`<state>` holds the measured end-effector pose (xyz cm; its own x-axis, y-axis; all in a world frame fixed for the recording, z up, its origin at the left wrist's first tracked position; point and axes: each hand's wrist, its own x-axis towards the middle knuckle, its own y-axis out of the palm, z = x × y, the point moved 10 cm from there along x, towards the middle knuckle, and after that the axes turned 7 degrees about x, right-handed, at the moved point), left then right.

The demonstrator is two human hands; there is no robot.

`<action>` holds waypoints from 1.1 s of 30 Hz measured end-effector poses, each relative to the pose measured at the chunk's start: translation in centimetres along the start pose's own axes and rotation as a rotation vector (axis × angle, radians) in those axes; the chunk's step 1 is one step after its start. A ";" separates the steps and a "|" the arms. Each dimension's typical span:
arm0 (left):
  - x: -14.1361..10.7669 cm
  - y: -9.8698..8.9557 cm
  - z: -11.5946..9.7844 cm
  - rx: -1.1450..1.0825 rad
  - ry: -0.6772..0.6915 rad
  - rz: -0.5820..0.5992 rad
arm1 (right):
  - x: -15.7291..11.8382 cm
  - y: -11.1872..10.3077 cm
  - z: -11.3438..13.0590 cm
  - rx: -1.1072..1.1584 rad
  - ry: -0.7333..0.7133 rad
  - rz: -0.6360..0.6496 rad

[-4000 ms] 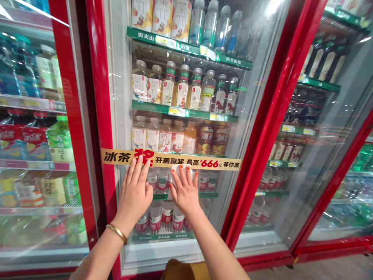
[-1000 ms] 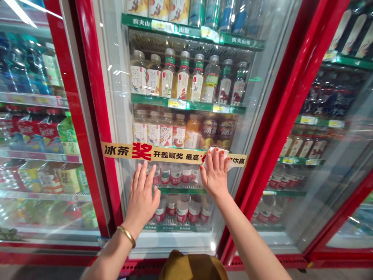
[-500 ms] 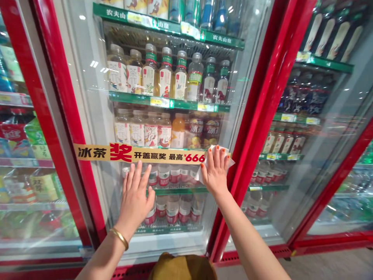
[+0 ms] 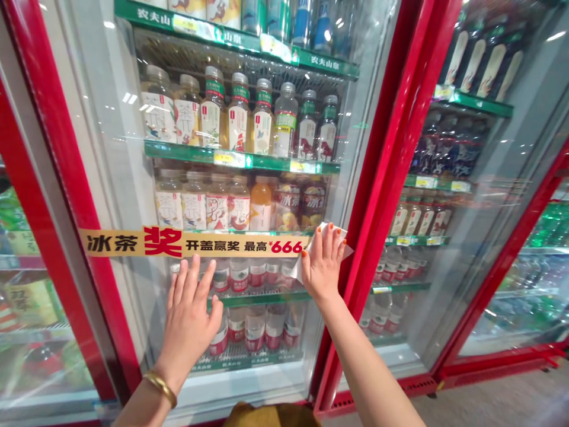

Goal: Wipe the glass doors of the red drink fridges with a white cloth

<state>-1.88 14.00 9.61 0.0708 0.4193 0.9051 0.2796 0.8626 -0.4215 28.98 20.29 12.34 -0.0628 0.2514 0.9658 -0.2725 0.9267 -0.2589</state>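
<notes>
My left hand (image 4: 189, 314) lies flat with fingers apart on the glass cooler door (image 4: 120, 196), just below a yellow printed banner (image 4: 191, 243) stuck across it. A gold bangle (image 4: 160, 388) circles that wrist. My right hand (image 4: 323, 261) presses a white cloth (image 4: 301, 270) against the glass at the banner's right part, hiding the banner's end. Behind the glass, rows of bottled tea drinks (image 4: 213, 201) stand on green-edged shelves, and red-labelled bottles (image 4: 240, 276) stand behind my fingers.
Red door frames (image 4: 377, 196) separate neighbouring glass cooler doors, with more bottled drinks behind them on both sides. An olive-brown rounded object (image 4: 271, 415) sits at the bottom edge of the view. A floor (image 4: 498, 397) shows at the lower right.
Since the oldest frame, my right hand and cloth have moved right along the banner, and my left hand has dropped below it. The view has also swung right, shifting the door left.
</notes>
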 end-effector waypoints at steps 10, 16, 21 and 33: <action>0.0 0.1 0.1 -0.007 0.013 -0.013 | -7.2 -0.3 1.5 -0.001 -0.094 0.036; -0.1 0.1 0.1 -0.002 0.014 -0.008 | -0.8 0.5 2.2 0.009 -0.030 0.029; -0.1 0.1 0.2 0.006 0.022 -0.009 | -7.5 0.6 4.3 0.015 -0.230 0.072; -0.2 0.2 0.1 0.036 0.033 0.012 | -4.9 1.2 5.8 0.032 -0.076 0.073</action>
<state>-1.97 14.13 9.39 0.1052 0.4204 0.9012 0.2435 0.8677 -0.4333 23.37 18.58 7.40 -0.1558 0.2948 0.9428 -0.2946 0.8971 -0.3292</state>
